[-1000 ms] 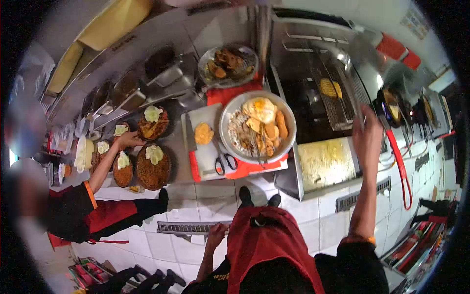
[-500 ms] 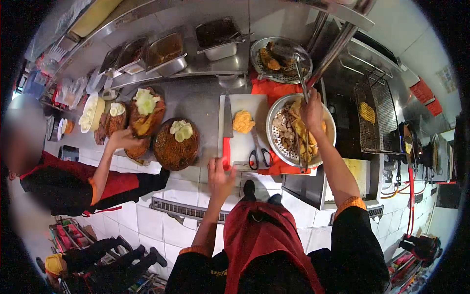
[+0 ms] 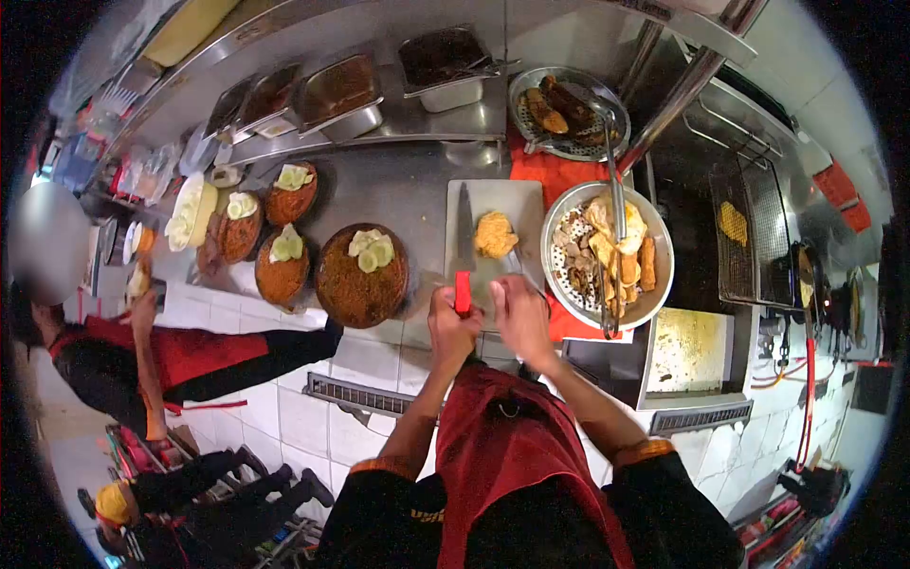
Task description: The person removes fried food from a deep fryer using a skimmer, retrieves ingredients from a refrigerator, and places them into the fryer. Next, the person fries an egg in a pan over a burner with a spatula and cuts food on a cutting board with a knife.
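My left hand [image 3: 453, 327] is closed around the lower end of the red handle of a knife [image 3: 464, 228], whose blade lies along the left side of the white cutting board [image 3: 457, 193]. Beside it, my right hand [image 3: 524, 321] is curled over the handles of the scissors [image 3: 513, 261], which it mostly hides. An orange-yellow mound of food [image 3: 495, 234] sits on the board above the scissors. To the right, metal tongs [image 3: 619, 204] rest across a perforated metal bowl [image 3: 552, 211] with chopped meat, a fried egg and golden fried pieces.
Several brown dishes with pale green slices, including a large round one [image 3: 343, 289], stand left. Behind are sauce pans [image 3: 341, 92] and a strainer bowl [image 3: 531, 133]. A fryer basket [image 3: 756, 218] is right. A co-worker's hand [image 3: 142, 313] is at far left.
My right hand has let go of the tongs and moved left to the scissors. My left hand has closed on the knife handle. The co-worker's hand has left the garnished dish, now on the counter.
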Demonstrator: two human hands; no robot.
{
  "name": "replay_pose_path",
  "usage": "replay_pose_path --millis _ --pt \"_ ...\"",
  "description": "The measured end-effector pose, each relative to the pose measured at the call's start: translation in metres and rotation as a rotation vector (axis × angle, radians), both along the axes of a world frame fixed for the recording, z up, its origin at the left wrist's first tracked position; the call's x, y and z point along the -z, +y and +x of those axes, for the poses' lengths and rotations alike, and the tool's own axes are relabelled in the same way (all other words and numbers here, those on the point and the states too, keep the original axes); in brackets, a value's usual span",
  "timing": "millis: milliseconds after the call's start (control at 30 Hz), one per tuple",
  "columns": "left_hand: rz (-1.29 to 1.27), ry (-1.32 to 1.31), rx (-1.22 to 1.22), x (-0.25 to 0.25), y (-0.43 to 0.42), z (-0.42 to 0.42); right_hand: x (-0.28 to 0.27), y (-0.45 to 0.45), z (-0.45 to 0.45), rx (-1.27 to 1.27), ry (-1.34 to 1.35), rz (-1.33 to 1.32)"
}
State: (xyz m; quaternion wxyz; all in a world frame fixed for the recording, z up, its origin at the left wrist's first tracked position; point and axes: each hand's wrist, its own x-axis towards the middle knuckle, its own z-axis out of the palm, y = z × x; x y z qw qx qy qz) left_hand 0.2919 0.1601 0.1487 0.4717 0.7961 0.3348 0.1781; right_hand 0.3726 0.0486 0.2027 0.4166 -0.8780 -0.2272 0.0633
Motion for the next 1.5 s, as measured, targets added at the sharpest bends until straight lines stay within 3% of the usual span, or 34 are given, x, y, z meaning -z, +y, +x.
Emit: replay_pose_path --millis 67,133,233,500,733,800,833,867,900,933,1000,1067,1133,1200,1233,1367,1467,1500 --pt "0.147 -0.038 -0.053 0.005 0.005 -0.002 0.010 -0.008 -0.018 0.113 -0.292 -0.185" --pt "0.020 -0.060 -0.055 0.009 0.017 -0.005 0.027 -0.012 -0.027 0.107 -0.285 -0.396" --pt "-0.122 -0.040 0.018 0.006 0.046 0.003 0.059 -0.007 -0.033 0.210 -0.238 -0.346" --pt "-0.446 -0.136 0.101 -0.014 0.072 -0.005 0.049 0.001 -0.054 0.404 -0.270 -0.278" --pt "-0.267 -0.231 0.223 -0.009 0.061 -0.005 0.061 -0.012 -0.045 0.451 -0.392 -0.425" --pt "-0.450 -0.234 0.282 -0.018 0.051 -0.008 0.026 0.010 -0.047 0.377 0.002 0.079" --pt "-0.381 -0.260 0.372 -0.018 0.045 -0.011 -0.008 0.030 -0.043 0.316 0.366 0.294" --pt "-0.310 -0.284 0.464 -0.018 0.042 -0.014 -0.004 0.039 -0.047 0.256 0.372 0.261" --pt "-0.478 -0.357 0.548 -0.031 0.041 -0.011 -0.018 0.053 -0.047 0.304 0.450 0.248" --pt "-0.295 -0.326 0.701 -0.045 0.048 -0.008 -0.035 0.062 -0.045 0.349 0.528 0.234" --pt "-0.370 -0.251 0.873 -0.029 0.057 -0.012 -0.037 0.053 -0.043 0.443 0.488 0.112" --pt "-0.044 -0.505 0.991 -0.005 0.091 0.012 -0.017 0.028 -0.052 0.467 0.589 0.245" --pt "0.202 -0.223 0.651 -0.017 0.089 0.059 -0.016 0.007 -0.059 0.354 0.425 0.098" --pt "0.448 -0.084 0.715 -0.015 0.088 0.106 -0.019 0.002 -0.067 0.372 0.438 0.263" --pt "0.514 -0.050 0.740 -0.013 0.086 0.122 -0.005 -0.012 -0.074 0.298 0.370 0.176" --pt "0.515 0.098 1.152 -0.004 0.117 0.147 -0.014 -0.024 -0.069 0.302 0.453 -0.085" --pt "0.485 -0.018 1.101 -0.012 0.125 0.141 0.007 -0.027 -0.082 0.191 0.232 -0.031" --pt "0.389 -0.189 0.994 -0.030 0.118 0.136 0.007 -0.022 -0.080 0.205 0.322 -0.126"
